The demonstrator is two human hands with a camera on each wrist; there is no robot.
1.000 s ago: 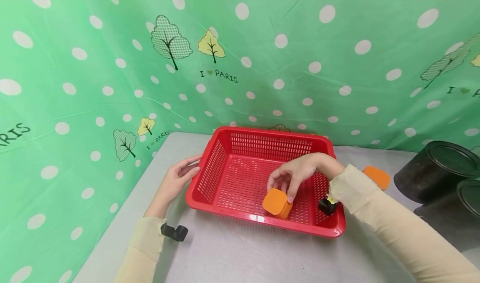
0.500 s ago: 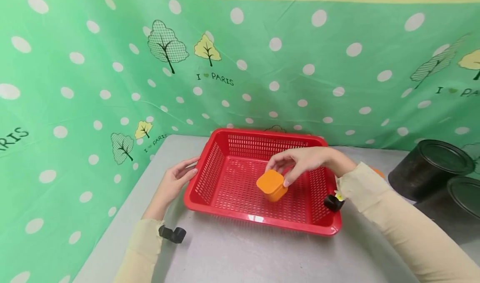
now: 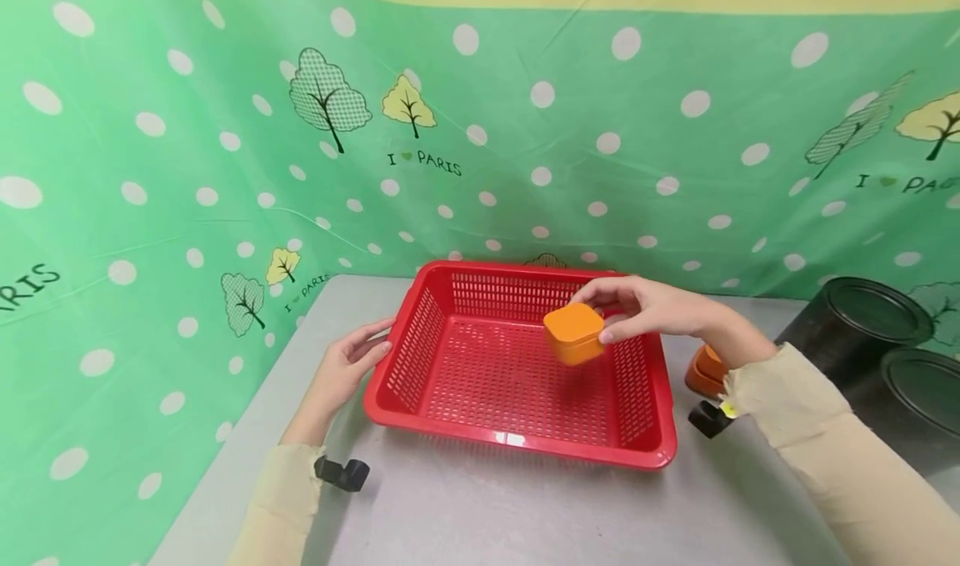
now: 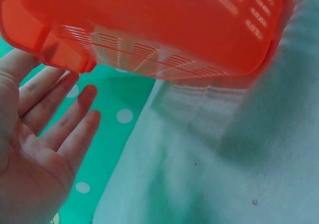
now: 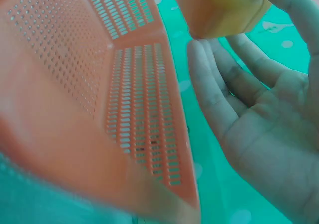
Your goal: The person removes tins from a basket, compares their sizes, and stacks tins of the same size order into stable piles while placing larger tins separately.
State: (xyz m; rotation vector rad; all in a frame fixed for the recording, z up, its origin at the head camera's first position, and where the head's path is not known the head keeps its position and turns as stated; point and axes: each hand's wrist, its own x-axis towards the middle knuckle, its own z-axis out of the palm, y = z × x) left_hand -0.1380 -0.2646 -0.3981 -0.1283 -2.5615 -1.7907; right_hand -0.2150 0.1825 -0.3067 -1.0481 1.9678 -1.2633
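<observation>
My right hand [image 3: 660, 306] pinches a small orange lidded container [image 3: 573, 334] between thumb and fingers, held up over the right part of a red perforated plastic basket [image 3: 465, 433]. In the right wrist view the container [image 5: 217, 10] sits at the fingertips, beside the basket's long slotted wall [image 5: 144, 109]. On the other side, my left hand [image 3: 345, 376] rests its fingertips at the basket's left rim. The left wrist view shows that hand [image 4: 42, 139] with fingers extended, the upper ones reaching under the rim.
More orange container shapes [image 3: 707, 372] stand right of the basket, partly hidden by the right wrist. Two large black lidded cans [image 3: 926, 399] are at the table's right. A green polka-dot cloth [image 3: 525, 116] hangs behind the grey table [image 3: 480, 508].
The right hand has lifted the orange container from low near the basket's front wall and carried it up, back and to the right. The left hand has stayed at the rim.
</observation>
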